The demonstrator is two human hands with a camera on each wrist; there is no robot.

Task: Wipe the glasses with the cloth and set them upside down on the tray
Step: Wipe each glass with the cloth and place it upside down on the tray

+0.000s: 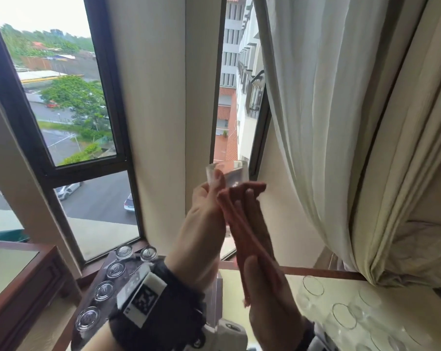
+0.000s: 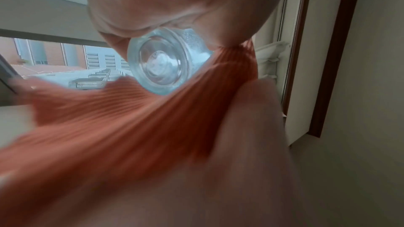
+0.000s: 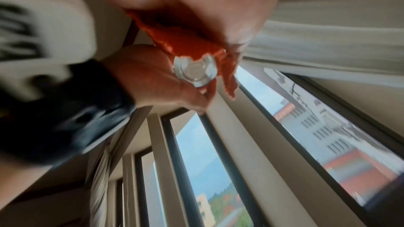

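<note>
Left hand raised high before the window, fingers and thumb curled round a small clear glass, gripping it. Right hand flat against the glass from the right, fingers straight, pressing an orange ribbed cloth onto its side. Cloth draped down between both palms, hanging toward the wrists. Glass tilted, long axis slanting up and to the left; thick base turned back toward both wrist cameras; which way the mouth points, not clear. Black strap with a white tag round the left wrist.

Lower left, on the table: dark tray bearing five glasses upside down, bases up, in a row running near to far, a sixth beside the far end. Lower right, more clear glasses upright on a pale surface, rims up. Far side: dark-framed window, pale curtain to the right.
</note>
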